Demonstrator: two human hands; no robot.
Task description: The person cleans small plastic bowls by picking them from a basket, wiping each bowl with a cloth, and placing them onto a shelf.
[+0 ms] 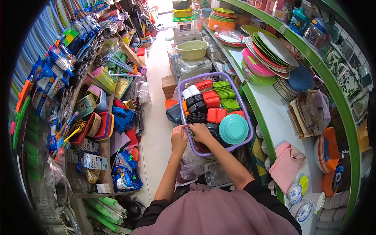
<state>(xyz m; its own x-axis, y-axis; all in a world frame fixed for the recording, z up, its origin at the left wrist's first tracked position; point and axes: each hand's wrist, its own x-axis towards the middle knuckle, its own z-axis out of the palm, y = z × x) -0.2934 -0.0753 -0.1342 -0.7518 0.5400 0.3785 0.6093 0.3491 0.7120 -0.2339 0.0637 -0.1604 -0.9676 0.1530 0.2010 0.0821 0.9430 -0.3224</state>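
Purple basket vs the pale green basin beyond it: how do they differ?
Shape: the purple basket is oblong; the pale green basin is round.
Walls: the basket's have openings; the basin's look solid.
Size: the basket looks clearly larger than the basin, even allowing for it being nearer.
Contact: the left hand and right hand are at the basket's left rim; neither is on the basin.
Shared: both are open-topped.

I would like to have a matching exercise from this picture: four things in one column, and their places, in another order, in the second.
1. round turquoise item
2. pale green basin
3. pink cloth
4. left hand

A. on the white shelf
B. at the left rim of the purple basket
C. inside the basket
D. beyond the basket

Pairs: 1-C, 2-D, 3-A, 4-B
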